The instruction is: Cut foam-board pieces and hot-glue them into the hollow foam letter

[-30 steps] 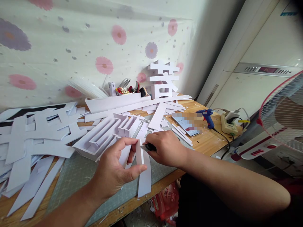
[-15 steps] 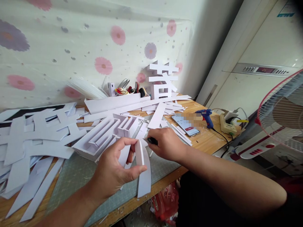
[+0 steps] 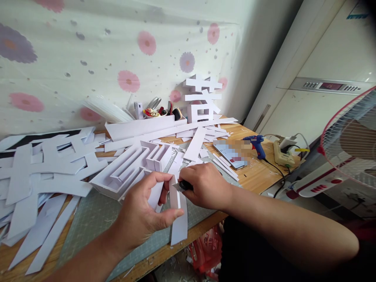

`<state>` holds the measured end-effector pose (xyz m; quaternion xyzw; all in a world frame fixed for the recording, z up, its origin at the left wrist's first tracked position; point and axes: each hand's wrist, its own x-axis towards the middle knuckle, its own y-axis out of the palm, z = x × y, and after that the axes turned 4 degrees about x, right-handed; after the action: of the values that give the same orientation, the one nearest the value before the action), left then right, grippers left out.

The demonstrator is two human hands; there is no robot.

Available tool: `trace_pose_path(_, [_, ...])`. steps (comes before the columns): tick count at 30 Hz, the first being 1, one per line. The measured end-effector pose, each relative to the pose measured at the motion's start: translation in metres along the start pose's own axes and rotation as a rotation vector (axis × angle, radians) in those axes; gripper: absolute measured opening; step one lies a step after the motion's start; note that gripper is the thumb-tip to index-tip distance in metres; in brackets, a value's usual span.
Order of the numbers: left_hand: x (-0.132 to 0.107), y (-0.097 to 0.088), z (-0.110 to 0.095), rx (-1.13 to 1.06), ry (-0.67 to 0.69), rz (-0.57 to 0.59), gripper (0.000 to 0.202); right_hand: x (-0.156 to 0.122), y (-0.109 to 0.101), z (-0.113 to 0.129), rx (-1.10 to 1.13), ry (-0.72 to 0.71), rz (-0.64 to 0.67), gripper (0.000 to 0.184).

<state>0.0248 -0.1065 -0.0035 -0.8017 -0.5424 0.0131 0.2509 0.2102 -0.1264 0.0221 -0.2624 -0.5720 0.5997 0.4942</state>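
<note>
Head view: At the front edge of the table (image 3: 258, 172), your left hand (image 3: 143, 213) pinches a white strip (image 3: 179, 227) between thumb and curled fingers. It holds the strip upright just above the green gridded mat (image 3: 94, 219). Your right hand (image 3: 205, 186) is closed around a dark-handled knife (image 3: 183, 185), whose small blade meets the strip's upper end beside your left fingertips. The work looks to be mid-trim on that end. Finishing it would call for a firm pinch, a short controlled stroke, and a thumb kept clear of the blade's path.

The strip reads as thin foam board, matte, stiff and square-edged. Behind your hands lies a hollow letter (image 3: 129, 168) built of the same board, with thin walls standing on a flat base. Flat white offcuts lie heaped to the left and along the back. A finished character (image 3: 201, 102) stands upright against the flowered cloth. To the right on the bare wood are a phone (image 3: 229, 154), a blue glue gun (image 3: 256, 144) and a power strip (image 3: 283, 154). A wire-guarded fan (image 3: 352, 141) stands beyond the table's end.
</note>
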Motion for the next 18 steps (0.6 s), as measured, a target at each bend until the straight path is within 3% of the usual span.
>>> trace_pose_path(3, [-0.0015, 0.0007, -0.0013, -0.005, -0.008, -0.003, 0.048, 0.0018, -0.0001, -0.0018, -0.001, 0.018, -0.005, 0.011])
trace_pose_path(8, [-0.0015, -0.0015, 0.0004, 0.044, 0.101, 0.080, 0.047, 0.0033, -0.0018, -0.0072, 0.030, 0.092, -0.018, 0.011])
trace_pose_path(14, [0.0017, -0.0035, 0.0018, 0.050, 0.073, 0.045, 0.046, -0.0019, -0.0017, -0.0010, 0.030, -0.012, -0.007, 0.009])
trace_pose_path(18, [0.0013, -0.0025, 0.0019, 0.029, 0.079, 0.058, 0.048, -0.0015, -0.0019, 0.0005, 0.022, -0.003, -0.011, 0.009])
